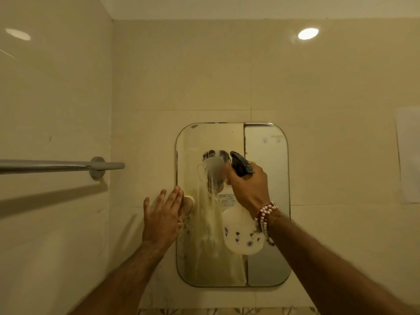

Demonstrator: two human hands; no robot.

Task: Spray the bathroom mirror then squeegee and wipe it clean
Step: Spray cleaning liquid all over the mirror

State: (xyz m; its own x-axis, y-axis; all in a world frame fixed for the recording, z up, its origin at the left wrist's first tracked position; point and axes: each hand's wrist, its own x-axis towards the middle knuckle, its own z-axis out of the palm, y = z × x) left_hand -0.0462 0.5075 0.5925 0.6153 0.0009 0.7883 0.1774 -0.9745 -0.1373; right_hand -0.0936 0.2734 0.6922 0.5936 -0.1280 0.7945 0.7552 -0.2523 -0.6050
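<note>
A rounded rectangular mirror hangs on the beige tiled wall. Wet spray streaks run down its left half. My right hand is shut on a spray bottle with a white flower-printed body and a dark trigger head, held close in front of the mirror with the nozzle pointing left at the glass. A beaded bracelet sits on that wrist. My left hand is flat and open, fingers spread, against the wall at the mirror's left edge. It holds nothing. No squeegee or cloth is in view.
A chrome towel bar sticks out from the left wall at about mirror-top height. A pale sheet of paper is stuck on the wall far right. Ceiling lights reflect in the glossy tiles above.
</note>
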